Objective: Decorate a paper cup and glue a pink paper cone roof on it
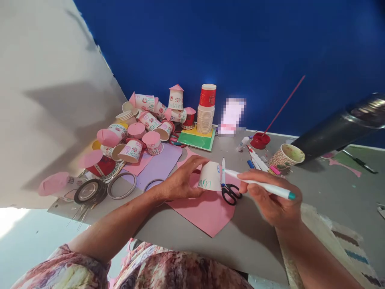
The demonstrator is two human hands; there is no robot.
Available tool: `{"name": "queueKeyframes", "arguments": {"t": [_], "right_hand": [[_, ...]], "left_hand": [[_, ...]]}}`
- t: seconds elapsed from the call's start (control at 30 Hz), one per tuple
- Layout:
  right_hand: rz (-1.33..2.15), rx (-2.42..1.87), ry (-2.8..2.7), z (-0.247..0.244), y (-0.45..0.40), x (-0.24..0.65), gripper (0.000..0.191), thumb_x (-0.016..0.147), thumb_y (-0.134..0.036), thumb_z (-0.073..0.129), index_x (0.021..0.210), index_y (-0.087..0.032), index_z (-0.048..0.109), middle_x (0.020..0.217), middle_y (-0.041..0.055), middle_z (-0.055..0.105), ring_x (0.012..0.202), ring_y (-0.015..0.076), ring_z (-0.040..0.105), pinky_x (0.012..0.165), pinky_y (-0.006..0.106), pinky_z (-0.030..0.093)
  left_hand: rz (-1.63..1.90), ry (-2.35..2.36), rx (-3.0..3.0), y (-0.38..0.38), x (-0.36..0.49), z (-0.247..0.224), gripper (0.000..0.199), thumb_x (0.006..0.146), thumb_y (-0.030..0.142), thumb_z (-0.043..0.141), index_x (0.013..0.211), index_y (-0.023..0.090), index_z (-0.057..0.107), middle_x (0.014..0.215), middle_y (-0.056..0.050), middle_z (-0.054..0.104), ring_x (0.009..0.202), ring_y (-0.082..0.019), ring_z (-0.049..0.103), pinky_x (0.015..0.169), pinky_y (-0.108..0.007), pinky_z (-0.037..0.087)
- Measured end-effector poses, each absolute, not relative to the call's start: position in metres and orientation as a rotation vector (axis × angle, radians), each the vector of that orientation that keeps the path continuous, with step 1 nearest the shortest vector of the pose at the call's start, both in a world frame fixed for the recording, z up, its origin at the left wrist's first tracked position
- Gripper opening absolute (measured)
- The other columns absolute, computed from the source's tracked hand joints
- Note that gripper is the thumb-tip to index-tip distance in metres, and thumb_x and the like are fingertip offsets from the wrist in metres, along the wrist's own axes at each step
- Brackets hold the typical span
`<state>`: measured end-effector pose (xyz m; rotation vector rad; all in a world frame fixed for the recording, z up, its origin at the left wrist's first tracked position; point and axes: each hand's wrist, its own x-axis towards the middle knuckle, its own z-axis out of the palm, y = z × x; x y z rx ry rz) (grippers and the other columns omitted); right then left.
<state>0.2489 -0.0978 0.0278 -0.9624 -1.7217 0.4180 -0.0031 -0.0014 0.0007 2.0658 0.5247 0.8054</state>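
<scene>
In the middle of the view my left hand (pixel 182 178) is closed around a white paper cup (pixel 209 178), which lies on its side in my fingers. Green strokes and a small blue mark show on the cup's wall. My right hand (pixel 275 198) grips a white marker (pixel 267 188) with a green end, its tip pointing left, just short of the cup. Under and beside the cup are scissors (pixel 230 195) with black handles and a slim white marker with blue. A sheet of pink paper (pixel 207 216) lies on the table beneath both hands.
Several decorated cups with pink paper roofs (pixel 152 138) crowd the left back. A tall cup stack (pixel 205 116) stands on a green and yellow pad (pixel 197 140). Tape rolls (pixel 122 186) lie at left. A red pot (pixel 260 140), patterned cup (pixel 285 156) and dark cylinder (pixel 331 128) stand right.
</scene>
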Motion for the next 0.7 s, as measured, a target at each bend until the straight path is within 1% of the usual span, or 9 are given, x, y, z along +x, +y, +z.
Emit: {"name": "queueKeyframes", "arguments": {"t": [0.1, 0.17, 0.37, 0.43, 0.53, 0.7], "right_hand": [[0.421, -0.856, -1.799, 0.028, -0.099, 0.246, 0.03, 0.092, -0.011, 0.067, 0.116, -0.027, 0.075, 0.085, 0.0024, 0.077, 0.071, 0.019, 0.068, 0.068, 0.034, 0.053], [0.413, -0.851, -1.819, 0.027, -0.099, 0.242, 0.029, 0.09, -0.009, 0.068, 0.112, -0.027, 0.075, 0.086, 0.0029, 0.077, 0.07, 0.0187, 0.067, 0.067, 0.034, 0.052], [0.468, -0.945, -1.836, 0.031, -0.097, 0.237, 0.014, 0.092, -0.015, 0.066, 0.1, -0.024, 0.074, 0.076, 0.003, 0.075, 0.064, 0.0183, 0.066, 0.061, 0.032, 0.052], [0.457, -0.947, -1.852, 0.032, -0.096, 0.236, 0.012, 0.092, -0.016, 0.066, 0.099, -0.024, 0.074, 0.074, 0.0026, 0.075, 0.063, 0.0182, 0.066, 0.061, 0.032, 0.052], [0.416, -0.958, -1.854, 0.03, -0.095, 0.236, 0.013, 0.093, -0.016, 0.067, 0.1, -0.023, 0.073, 0.076, 0.0027, 0.075, 0.065, 0.0179, 0.067, 0.062, 0.031, 0.052], [0.336, -1.031, -1.822, 0.025, -0.097, 0.239, 0.012, 0.094, -0.014, 0.066, 0.1, -0.023, 0.072, 0.076, 0.0022, 0.074, 0.063, 0.0167, 0.065, 0.059, 0.03, 0.048]], "left_hand": [[0.83, 0.534, 2.031, -0.001, -0.004, 0.002, 0.079, 0.072, 0.019, 0.082, 0.144, 0.028, 0.053, 0.139, -0.014, 0.055, 0.133, -0.035, 0.055, 0.105, -0.051, 0.057], [0.83, 0.536, 2.017, -0.001, -0.003, 0.002, 0.077, 0.072, 0.019, 0.082, 0.143, 0.029, 0.053, 0.138, -0.013, 0.056, 0.131, -0.034, 0.056, 0.105, -0.051, 0.057], [0.826, 0.549, 2.022, -0.001, -0.002, 0.0, 0.077, 0.07, 0.02, 0.084, 0.141, 0.029, 0.056, 0.135, -0.012, 0.058, 0.127, -0.033, 0.058, 0.104, -0.051, 0.057], [0.826, 0.533, 2.029, -0.001, -0.002, -0.001, 0.077, 0.071, 0.021, 0.085, 0.142, 0.029, 0.056, 0.134, -0.012, 0.058, 0.127, -0.033, 0.058, 0.104, -0.051, 0.057], [0.826, 0.509, 2.035, -0.001, -0.003, -0.002, 0.077, 0.072, 0.024, 0.086, 0.142, 0.029, 0.055, 0.135, -0.012, 0.059, 0.127, -0.033, 0.058, 0.104, -0.051, 0.057], [0.819, 0.522, 2.016, -0.002, -0.003, -0.001, 0.075, 0.072, 0.024, 0.087, 0.14, 0.028, 0.056, 0.135, -0.012, 0.058, 0.127, -0.033, 0.057, 0.105, -0.051, 0.055]]}}
